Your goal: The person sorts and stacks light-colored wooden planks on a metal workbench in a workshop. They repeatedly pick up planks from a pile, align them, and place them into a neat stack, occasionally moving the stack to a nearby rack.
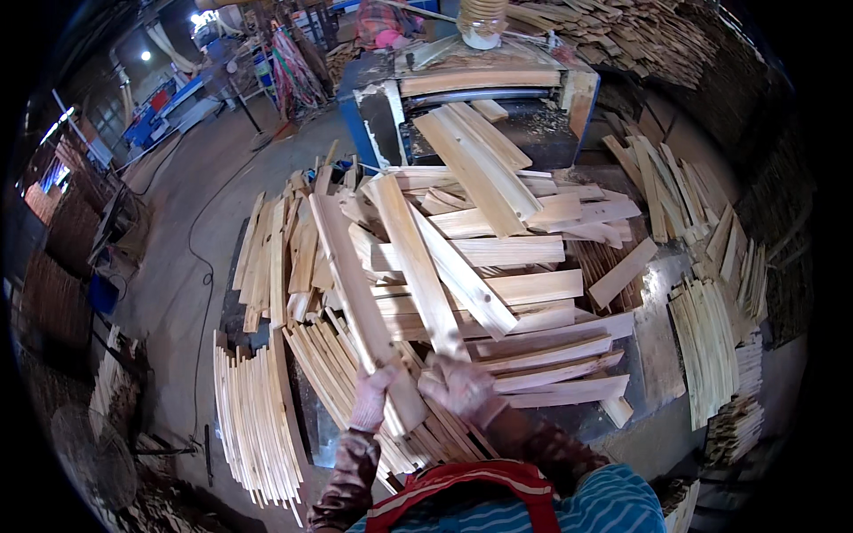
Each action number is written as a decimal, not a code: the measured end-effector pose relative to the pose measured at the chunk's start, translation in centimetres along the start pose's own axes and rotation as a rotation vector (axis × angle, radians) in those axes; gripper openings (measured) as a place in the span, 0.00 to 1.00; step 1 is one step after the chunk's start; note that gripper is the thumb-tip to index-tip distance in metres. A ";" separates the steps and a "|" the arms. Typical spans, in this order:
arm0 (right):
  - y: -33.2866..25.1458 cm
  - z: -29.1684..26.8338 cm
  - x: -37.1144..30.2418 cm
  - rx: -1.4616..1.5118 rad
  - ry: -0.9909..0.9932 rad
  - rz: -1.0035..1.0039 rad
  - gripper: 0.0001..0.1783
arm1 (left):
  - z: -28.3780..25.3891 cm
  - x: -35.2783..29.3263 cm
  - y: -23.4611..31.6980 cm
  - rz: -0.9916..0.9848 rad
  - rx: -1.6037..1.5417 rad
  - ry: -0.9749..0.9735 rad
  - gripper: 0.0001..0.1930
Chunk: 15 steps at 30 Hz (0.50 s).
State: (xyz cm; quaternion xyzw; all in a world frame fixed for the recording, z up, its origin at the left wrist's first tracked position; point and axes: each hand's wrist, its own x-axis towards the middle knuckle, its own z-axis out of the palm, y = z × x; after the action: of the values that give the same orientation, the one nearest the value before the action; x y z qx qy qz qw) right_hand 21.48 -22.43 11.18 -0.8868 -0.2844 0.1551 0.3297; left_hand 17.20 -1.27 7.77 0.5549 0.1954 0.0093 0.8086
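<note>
My left hand (371,398), in a pale glove, is closed round the left edge of a long wooden board (354,284) near its near end. That board slants away from me across the pile. To its right, my gloved right hand (464,388) is closed at the near end of a second board (416,262), its fingers partly hidden. A paler board (466,280) lies alongside that second one. Beneath them, several boards (511,251) lie crosswise in a loose heap.
A blue-sided machine (355,133) with a hose stands beyond the heap, boards (475,160) leaning at its opening. Bundled thin strips (258,426) lie at left, more stacked strips (702,346) at right. A black cable (207,275) crosses the floor.
</note>
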 end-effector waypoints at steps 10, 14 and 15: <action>5.4 2.8 7.0 -0.238 0.242 0.181 0.55 | -18.7 -17.6 -10.0 0.082 0.315 0.501 0.31; 6.8 -2.0 7.1 -0.426 0.131 0.349 0.56 | -18.9 -21.8 -17.4 -0.027 0.059 0.644 0.35; 8.6 -1.9 7.0 -0.560 0.267 0.287 0.56 | -15.8 -20.8 -16.4 -0.026 -0.191 0.574 0.36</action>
State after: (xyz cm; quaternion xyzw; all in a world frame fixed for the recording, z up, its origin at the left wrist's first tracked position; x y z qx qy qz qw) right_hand 31.31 -24.47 6.15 -0.9863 -0.1428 -0.0017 0.0823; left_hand -10.49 1.71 -5.54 0.4483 0.4212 0.1737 0.7691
